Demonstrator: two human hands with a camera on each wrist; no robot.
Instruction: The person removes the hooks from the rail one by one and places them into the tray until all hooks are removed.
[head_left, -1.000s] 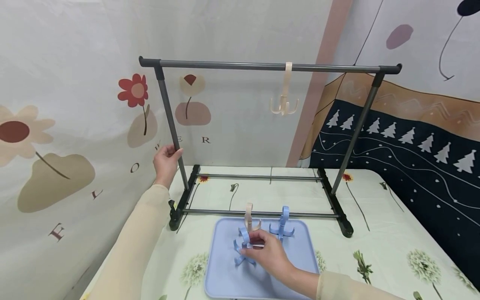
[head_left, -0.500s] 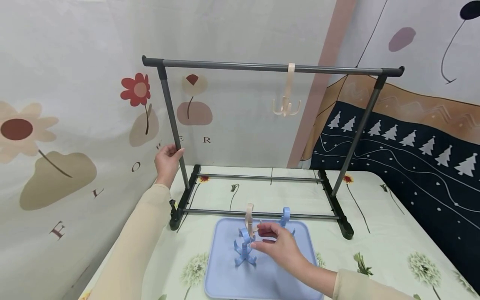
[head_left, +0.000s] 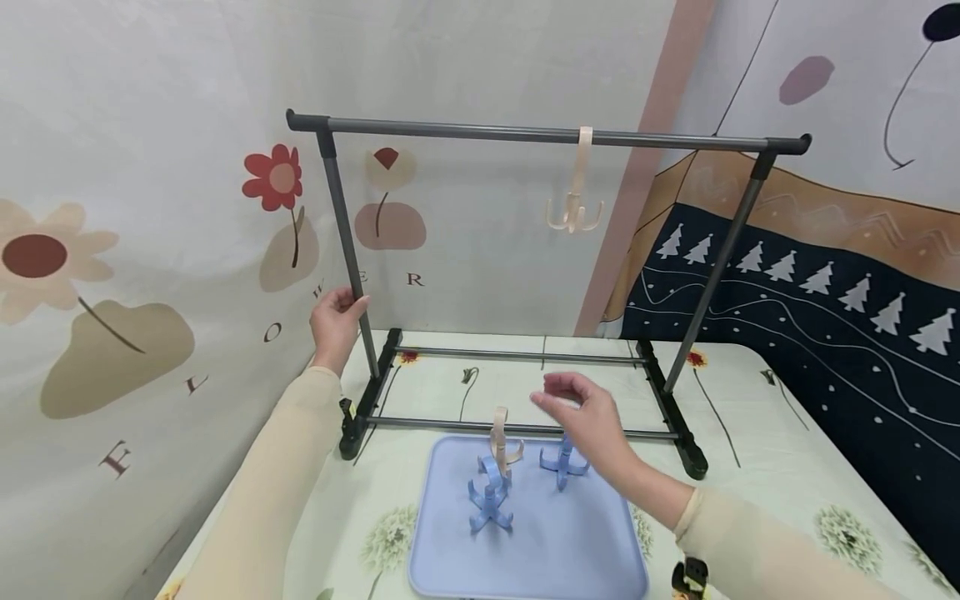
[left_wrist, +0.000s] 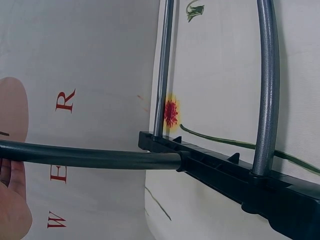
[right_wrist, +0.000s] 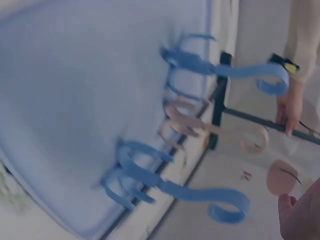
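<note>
My left hand (head_left: 334,325) grips the left post (left_wrist: 105,156) of a dark metal rack, thumb on one side and fingers behind. My right hand (head_left: 588,417) is in the air over the back of a light-blue tray (head_left: 525,560), fingers loosely curved, nothing between thumb and fingertips. On the tray stand a blue multi-prong hook (head_left: 490,510) at the left, a beige hook (head_left: 498,442) behind it, and another blue hook (head_left: 561,471) at the right. The right hand hides the top of that last hook in the head view. Another beige hook (head_left: 576,179) hangs from the rack's top bar (head_left: 450,130).
The rack's lower bars (head_left: 517,357) run between two black feet (head_left: 675,417), the nearer bar just behind the tray. A flower-print cloth (head_left: 757,533) covers the table. Printed fabric (head_left: 480,275) stands close behind the rack.
My right hand has left the left blue hook and moved up and to the right, away from it. The hook stays standing on the tray. My left hand has kept its grip.
</note>
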